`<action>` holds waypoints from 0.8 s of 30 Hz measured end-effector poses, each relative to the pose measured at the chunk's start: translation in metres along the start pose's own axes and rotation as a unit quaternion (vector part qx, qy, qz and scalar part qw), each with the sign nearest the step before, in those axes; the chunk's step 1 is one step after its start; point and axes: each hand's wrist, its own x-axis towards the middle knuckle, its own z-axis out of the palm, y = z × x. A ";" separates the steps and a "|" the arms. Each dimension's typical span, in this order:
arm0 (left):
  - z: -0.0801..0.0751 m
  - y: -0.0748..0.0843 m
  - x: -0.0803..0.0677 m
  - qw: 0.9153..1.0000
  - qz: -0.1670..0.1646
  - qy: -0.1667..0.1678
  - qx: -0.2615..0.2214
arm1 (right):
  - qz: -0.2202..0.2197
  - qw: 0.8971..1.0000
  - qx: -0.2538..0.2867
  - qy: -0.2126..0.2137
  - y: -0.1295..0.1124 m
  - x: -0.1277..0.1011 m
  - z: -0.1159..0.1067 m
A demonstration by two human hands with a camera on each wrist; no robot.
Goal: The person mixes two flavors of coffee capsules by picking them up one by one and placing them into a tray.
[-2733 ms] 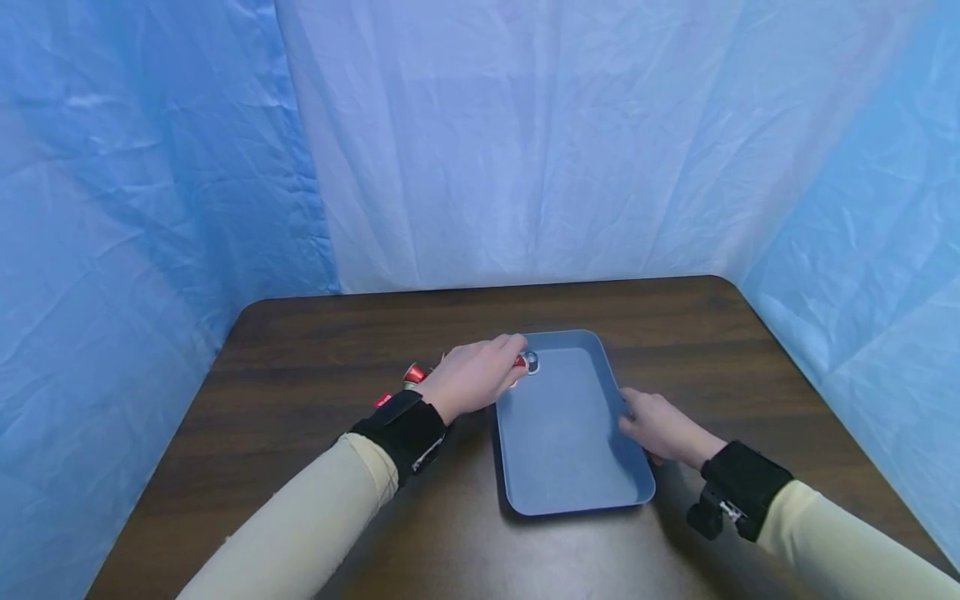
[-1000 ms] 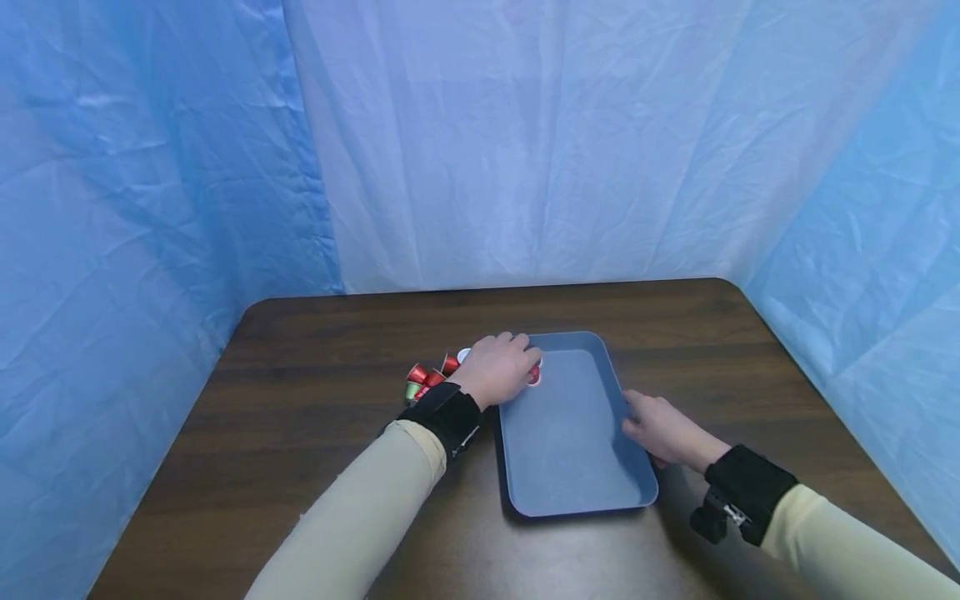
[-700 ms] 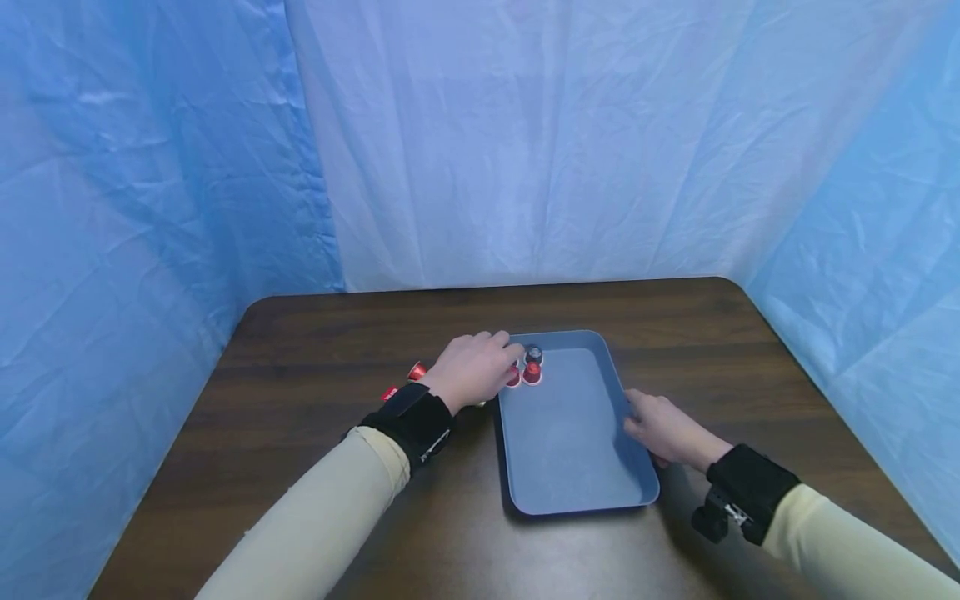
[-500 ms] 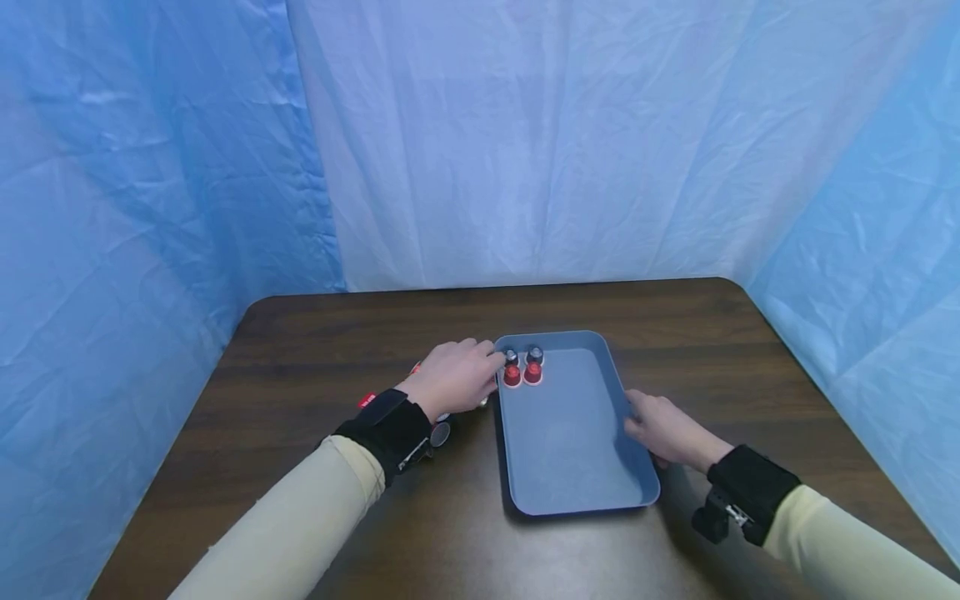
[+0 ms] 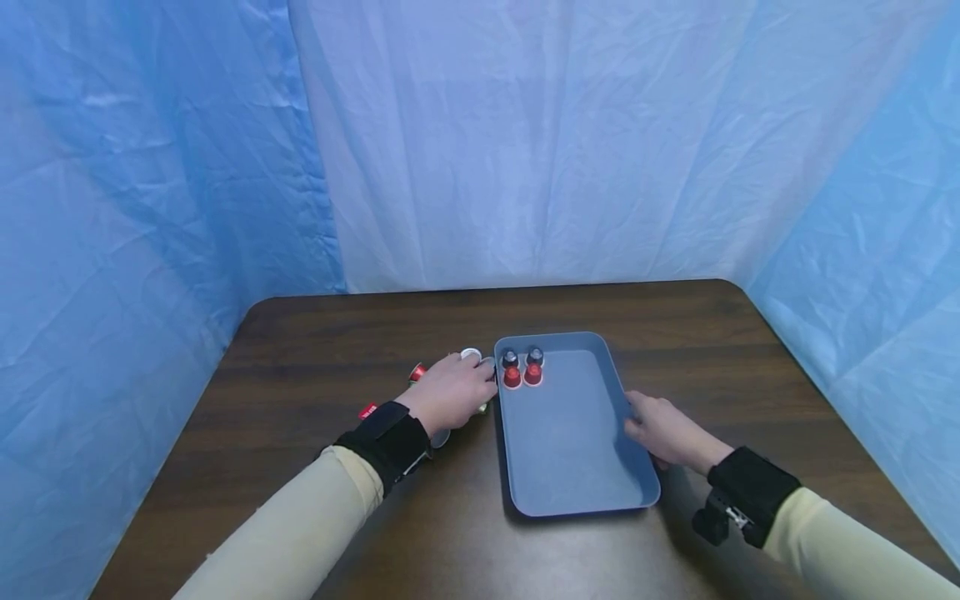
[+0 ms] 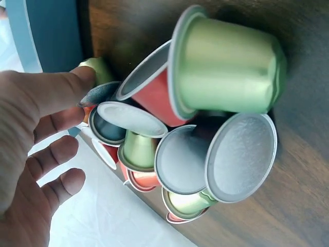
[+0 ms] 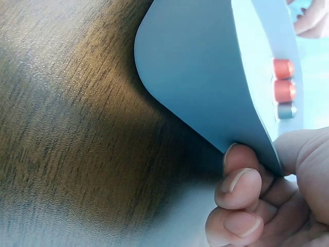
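My left hand reaches over a loose heap of coffee capsules beside the tray's left edge. In the left wrist view its thumb overlaps a small green capsule, and the other fingers are spread beside dark and red capsules. A large green capsule lies nearest that camera, next to a silver-lidded capsule. My right hand grips the right rim of the blue-grey tray, fingers curled outside and thumb over the edge. Two red capsules and two dark capsules stand lid-down in the tray's far left corner.
The dark wooden table carries tray and heap. A red capsule and another red capsule show at the heap's left side. Blue-white sheets hang behind and at both sides.
Red capsules have come to stand in front of the dark ones in the tray. My left hand has withdrawn leftward from the tray to the heap. The right hand keeps its grip.
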 end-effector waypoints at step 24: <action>0.007 0.000 -0.010 0.998 0.035 -0.004 0.055 | -0.004 1.000 -0.002 0.005 0.001 0.000 0.001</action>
